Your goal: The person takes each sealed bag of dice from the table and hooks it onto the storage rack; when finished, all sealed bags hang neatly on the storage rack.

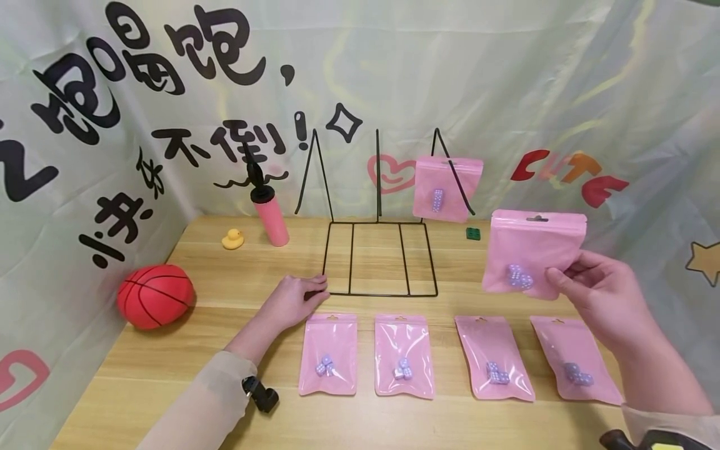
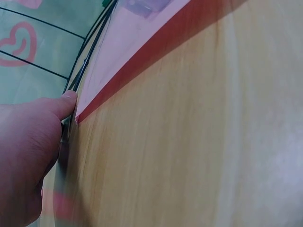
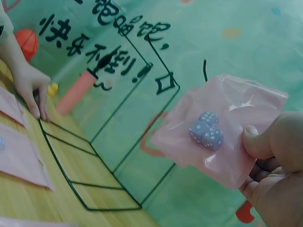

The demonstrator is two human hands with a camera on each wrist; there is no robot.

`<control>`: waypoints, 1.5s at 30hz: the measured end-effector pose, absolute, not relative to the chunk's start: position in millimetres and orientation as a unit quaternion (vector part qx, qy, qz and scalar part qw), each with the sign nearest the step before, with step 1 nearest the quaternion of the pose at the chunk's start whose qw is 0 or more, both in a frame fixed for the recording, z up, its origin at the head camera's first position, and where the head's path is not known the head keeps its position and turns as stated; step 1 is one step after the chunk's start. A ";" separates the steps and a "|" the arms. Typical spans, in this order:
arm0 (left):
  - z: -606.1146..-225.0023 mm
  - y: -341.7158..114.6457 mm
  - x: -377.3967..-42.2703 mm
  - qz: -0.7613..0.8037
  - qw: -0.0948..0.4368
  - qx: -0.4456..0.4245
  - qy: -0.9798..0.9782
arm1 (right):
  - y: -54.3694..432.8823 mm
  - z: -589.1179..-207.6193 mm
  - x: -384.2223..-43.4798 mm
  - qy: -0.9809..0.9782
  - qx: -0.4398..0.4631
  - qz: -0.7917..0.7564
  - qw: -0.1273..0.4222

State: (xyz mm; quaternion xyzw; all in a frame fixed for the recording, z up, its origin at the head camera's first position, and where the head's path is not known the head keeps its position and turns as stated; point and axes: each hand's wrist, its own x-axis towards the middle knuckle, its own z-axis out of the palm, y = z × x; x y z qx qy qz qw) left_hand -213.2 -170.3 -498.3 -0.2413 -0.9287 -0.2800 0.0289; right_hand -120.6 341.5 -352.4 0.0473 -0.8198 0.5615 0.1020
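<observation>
A pink zip bag (image 1: 537, 250) with purple dice (image 3: 207, 131) showing through its front hangs upright from my right hand (image 1: 610, 306), pinched at its lower right edge between thumb and fingers. My left hand (image 1: 292, 300) holds the front left corner of a black wire display rack (image 1: 388, 294), its thumb on the wire in the left wrist view. A similar pink bag (image 1: 450, 175) hangs on the rack's right hook, left of the held bag. The rack's left and middle hooks have no bag on them.
Several pink bags of dice lie in a row along the front, among them a leftmost bag (image 1: 329, 340) and a rightmost one (image 1: 570, 350). A red basketball (image 1: 155, 296), yellow duck (image 1: 233, 239), pink pump (image 1: 271, 219) and green block (image 1: 473, 234) stand around the rack.
</observation>
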 end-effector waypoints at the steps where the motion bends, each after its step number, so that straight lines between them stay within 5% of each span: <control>1: -498.3 -170.4 -213.1 -0.281 0.029 -0.242 -0.928 | 338.8 -351.7 -119.7 -0.810 0.056 0.575 0.099; 16: -499.7 -172.4 -212.4 -0.286 0.035 -0.242 -0.927 | 297.1 -349.8 -131.6 -0.704 0.167 0.688 0.049; 45: -501.2 -170.5 -213.6 -0.292 0.039 -0.246 -0.924 | 271.3 -364.0 -165.4 -0.767 0.100 0.633 0.031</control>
